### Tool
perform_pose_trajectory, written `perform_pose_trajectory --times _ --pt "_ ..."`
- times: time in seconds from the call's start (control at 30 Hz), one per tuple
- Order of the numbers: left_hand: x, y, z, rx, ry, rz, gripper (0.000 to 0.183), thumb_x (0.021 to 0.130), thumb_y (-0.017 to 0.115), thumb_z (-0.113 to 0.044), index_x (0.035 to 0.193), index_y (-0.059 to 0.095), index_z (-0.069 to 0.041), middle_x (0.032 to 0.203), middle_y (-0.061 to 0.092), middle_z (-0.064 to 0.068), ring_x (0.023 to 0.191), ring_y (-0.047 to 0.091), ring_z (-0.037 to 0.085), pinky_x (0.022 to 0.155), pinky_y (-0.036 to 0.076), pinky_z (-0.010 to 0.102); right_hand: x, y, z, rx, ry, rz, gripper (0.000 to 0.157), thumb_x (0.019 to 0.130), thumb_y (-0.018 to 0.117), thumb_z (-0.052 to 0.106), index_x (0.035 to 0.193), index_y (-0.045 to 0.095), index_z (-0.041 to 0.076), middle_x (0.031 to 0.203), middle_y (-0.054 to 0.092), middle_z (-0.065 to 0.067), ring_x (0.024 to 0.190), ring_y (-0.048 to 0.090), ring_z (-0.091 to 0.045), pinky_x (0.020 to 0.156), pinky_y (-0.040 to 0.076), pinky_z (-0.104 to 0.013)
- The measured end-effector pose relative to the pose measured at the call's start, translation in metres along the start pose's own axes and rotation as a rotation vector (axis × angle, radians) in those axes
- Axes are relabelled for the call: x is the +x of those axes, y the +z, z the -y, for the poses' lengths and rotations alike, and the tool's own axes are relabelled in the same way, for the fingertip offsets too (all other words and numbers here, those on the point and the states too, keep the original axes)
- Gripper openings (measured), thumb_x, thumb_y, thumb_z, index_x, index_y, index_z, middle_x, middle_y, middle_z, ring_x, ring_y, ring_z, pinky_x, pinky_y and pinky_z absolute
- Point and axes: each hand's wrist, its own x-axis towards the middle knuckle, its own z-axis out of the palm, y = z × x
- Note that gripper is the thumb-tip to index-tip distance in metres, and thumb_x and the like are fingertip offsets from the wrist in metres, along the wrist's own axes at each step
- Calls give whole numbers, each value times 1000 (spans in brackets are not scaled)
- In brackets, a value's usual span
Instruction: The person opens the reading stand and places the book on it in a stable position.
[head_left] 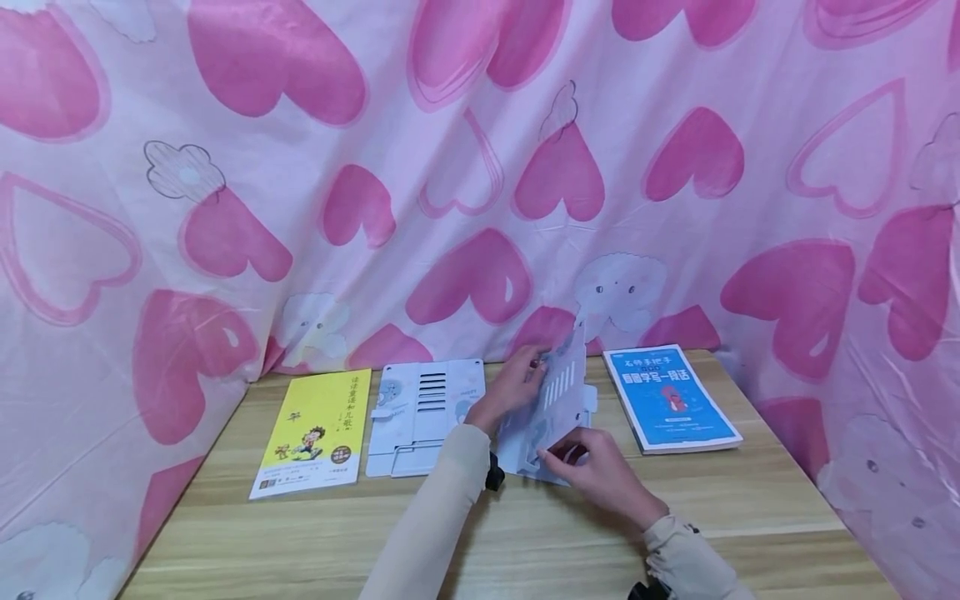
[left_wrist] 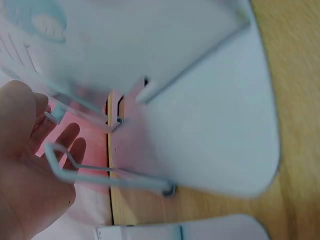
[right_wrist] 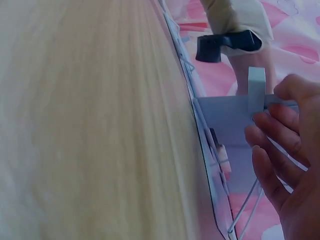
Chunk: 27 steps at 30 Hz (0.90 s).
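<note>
Right hand [head_left: 603, 471] pinches the lower corner of a pale-blue, slotted folding stand's raised panel [head_left: 564, 387], likely to keep it tilted; left hand [head_left: 513, 385] at its upper part, grip can't tell. Blue-covered paperback book [head_left: 675, 404] lies right.

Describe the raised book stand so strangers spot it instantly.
On the wooden table, find the blue book at right. Left of it is the book stand. Its slotted panel is raised between left hand and right hand, while the similar stand beside the yellow book lies flat.
</note>
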Motion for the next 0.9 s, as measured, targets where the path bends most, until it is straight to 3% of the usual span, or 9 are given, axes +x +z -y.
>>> perform_pose_trajectory --times 0.2,0.43,0.53,0.73,0.9 --pt "-6 -5 4 -22 20 -38 47 116 51 -24 162 48 -17 160 53 7 144 57 28 119 51 51 1 -17 -13 22 45 84 32 96 82 43 111 78 15 96 78 5 85 72 -12 77 62 -27" --pt "-15 -12 10 -18 -8 -94 47 113 59 -26 159 52 -18 154 56 4 134 59 24 110 56 45 -1 -38 -32 162 150 150 56 96 84 36 141 61 13 126 73 -8 105 68 -24 89 59 -26" --pt "-18 -16 13 10 3 -123 47 111 62 -26 157 55 -16 152 56 6 128 60 23 106 57 40 -1 -47 -37 184 140 165 59 96 83 33 145 57 12 133 71 -12 110 67 -28 93 59 -26" --pt "-28 -23 17 10 -10 -157 45 110 64 -24 154 58 -13 152 52 9 120 59 21 101 58 36 -2 -63 -50 233 91 183 53 102 77 27 150 58 14 142 70 -14 118 68 -30 96 59 -29" --pt "-33 -26 20 5 0 -166 47 109 65 -24 153 57 -10 151 53 9 117 61 21 102 58 37 0 -72 -63 274 100 149 46 106 71 25 149 61 11 143 72 -12 118 71 -22 97 58 -30"
